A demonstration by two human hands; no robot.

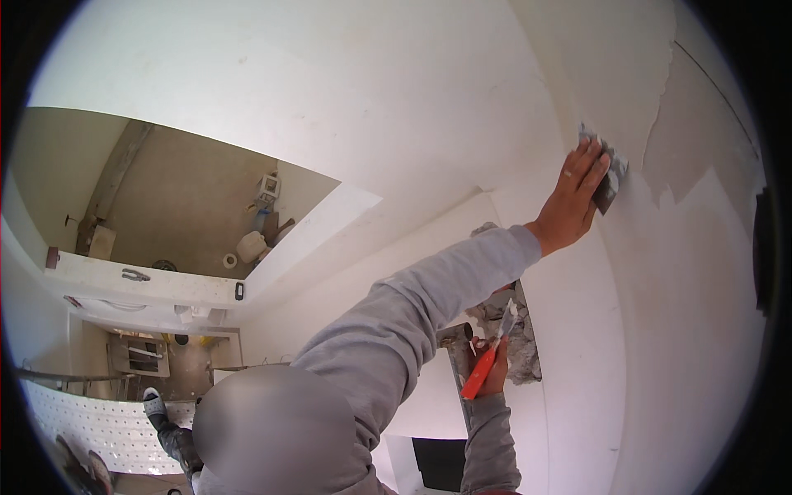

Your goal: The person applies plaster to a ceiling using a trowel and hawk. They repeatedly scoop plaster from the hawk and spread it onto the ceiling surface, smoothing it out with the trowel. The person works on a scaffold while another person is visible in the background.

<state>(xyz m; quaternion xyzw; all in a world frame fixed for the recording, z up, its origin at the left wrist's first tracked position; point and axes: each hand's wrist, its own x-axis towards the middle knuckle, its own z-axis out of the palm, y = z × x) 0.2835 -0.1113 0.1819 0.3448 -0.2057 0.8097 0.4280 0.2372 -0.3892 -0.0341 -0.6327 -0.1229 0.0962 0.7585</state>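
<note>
My left arm in a grey sleeve stretches out to the upper right. The left hand (575, 188) is closed on a flat metal scraper blade (611, 183), smeared with white filler and pressed against the white wall (569, 330). Lower down, my right hand (493, 373) grips a putty knife (481, 373) by its red handle. Its blade points up and carries white paste. Behind the right hand is a hole (525, 351) with rough broken masonry, and a dark pipe end (454, 335) shows beside it.
A grey unpainted patch (701, 124) marks the upper right wall. At left a large opening looks onto a floor below with a white jug (251, 246). Pliers (135, 274) lie on its ledge (177, 282). A perforated platform (91, 425) at lower left bears a shoe (153, 404).
</note>
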